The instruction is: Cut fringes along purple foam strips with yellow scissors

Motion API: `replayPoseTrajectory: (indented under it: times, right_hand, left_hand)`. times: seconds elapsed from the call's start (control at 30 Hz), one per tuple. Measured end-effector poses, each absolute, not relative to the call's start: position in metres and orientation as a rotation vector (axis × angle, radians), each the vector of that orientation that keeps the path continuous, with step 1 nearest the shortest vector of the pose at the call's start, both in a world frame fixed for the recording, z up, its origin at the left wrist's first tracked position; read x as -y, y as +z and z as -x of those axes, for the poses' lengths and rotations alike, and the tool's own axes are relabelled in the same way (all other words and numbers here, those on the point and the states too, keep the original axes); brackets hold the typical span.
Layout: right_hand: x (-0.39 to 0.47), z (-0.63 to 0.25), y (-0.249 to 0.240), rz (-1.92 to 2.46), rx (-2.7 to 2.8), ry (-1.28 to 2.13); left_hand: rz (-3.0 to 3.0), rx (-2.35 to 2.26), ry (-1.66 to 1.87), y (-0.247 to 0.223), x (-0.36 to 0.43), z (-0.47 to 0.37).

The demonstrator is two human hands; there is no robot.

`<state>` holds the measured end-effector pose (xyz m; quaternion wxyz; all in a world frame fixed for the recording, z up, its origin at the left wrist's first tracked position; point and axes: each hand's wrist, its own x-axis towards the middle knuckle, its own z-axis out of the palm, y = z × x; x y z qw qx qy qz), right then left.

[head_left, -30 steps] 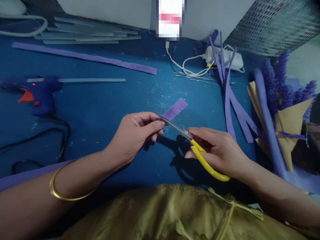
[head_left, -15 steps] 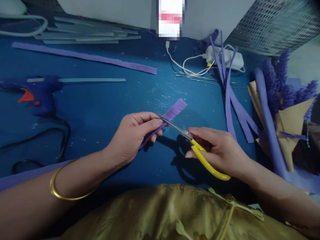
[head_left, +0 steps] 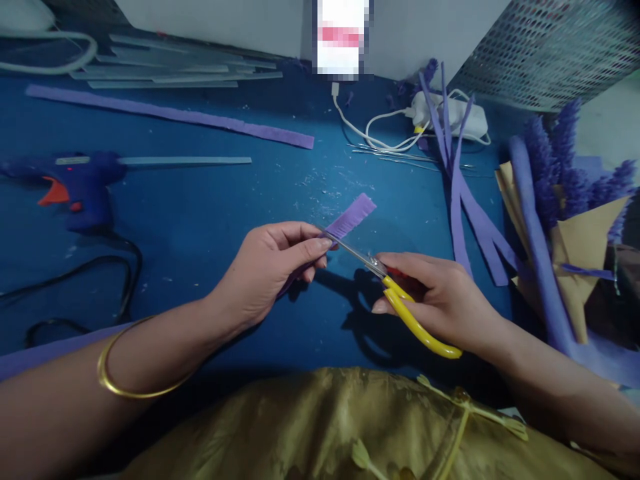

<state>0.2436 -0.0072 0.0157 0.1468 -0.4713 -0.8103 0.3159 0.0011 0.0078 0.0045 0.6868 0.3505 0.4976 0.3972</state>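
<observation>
Between thumb and fingers, my left hand [head_left: 280,263] pinches a folded strip of purple felt-like material [head_left: 353,215]. The strip's free end sticks out up and to the right, with a row of fine cuts along its edge. My right hand [head_left: 435,297] grips a pair of scissors [head_left: 420,327] by the yellow handles. Their metal blades lie across the strip right beside my left thumb, and the tips are partly hidden by my left fingers. The blades look nearly closed on the strip.
Left lies a blue glue gun [head_left: 95,190] with a glue stick. Behind are a long purple strip [head_left: 175,117] and several glue sticks [head_left: 190,67]. To the right are more purple strips [head_left: 463,193], a white power strip [head_left: 450,117], thin wires [head_left: 390,155] and a paper-wrapped purple flower bouquet [head_left: 575,233].
Both hands have shifted very slightly, and the strip's free end sits a touch higher and further right. The scissor blades remain across the strip.
</observation>
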Motion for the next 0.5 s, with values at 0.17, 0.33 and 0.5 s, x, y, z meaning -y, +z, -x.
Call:
replayPoseTrajectory:
  times: [0.17,0.33,0.5]
  right_hand:
    - [0.0073,-0.2436,0.0153,1.361,2.342,0.917]
    - [0.0072,-0.2421,0.0163,1.399,2.336,0.889]
    - [0.0069,-0.2408,0.0169,1.400,2.349,0.883]
  left_hand:
    - [-0.790,-1.114,0.884,0.0054,-0.0085,-0.0013]
    - [-0.840,-1.166,0.910,0.0028,-0.0066,-0.0020]
    - [-0.836,-1.174,0.956,-0.0001,-0.0058,-0.0032]
